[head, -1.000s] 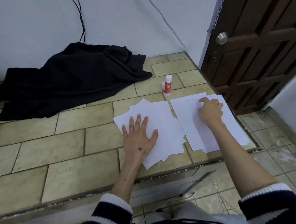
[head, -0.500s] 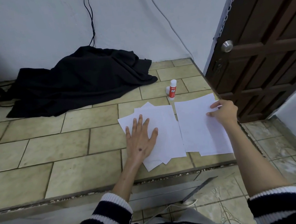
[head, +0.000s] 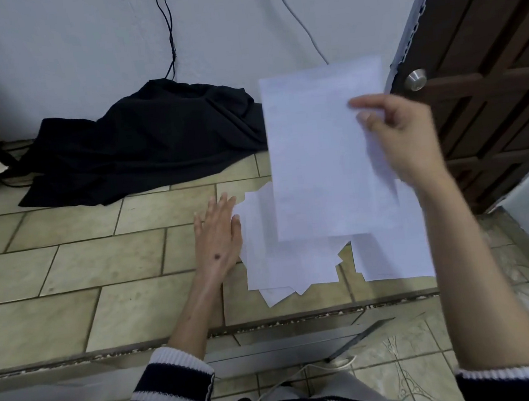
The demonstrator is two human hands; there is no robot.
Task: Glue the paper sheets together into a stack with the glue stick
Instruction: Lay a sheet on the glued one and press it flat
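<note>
My right hand [head: 403, 135] pinches the right edge of one white paper sheet [head: 317, 155] and holds it upright in the air, well above the floor. Below it a loose pile of white sheets [head: 283, 263] lies fanned on the tiled ledge, and another sheet [head: 393, 258] lies flat to its right. My left hand [head: 216, 234] rests flat on the tiles, fingers together, at the left edge of the pile. The raised sheet hides the spot where the glue stick stood; I cannot see the glue stick.
A black cloth [head: 146, 141] lies heaped against the wall at the back left, with a black cable [head: 168, 30] hanging above it. A brown door [head: 488, 78] stands at the right. The ledge's front edge [head: 269, 325] drops to a lower tiled floor.
My right hand has lifted one sheet off the right-hand sheets and raised it upright. My left hand has slid left off the pile to its edge.
</note>
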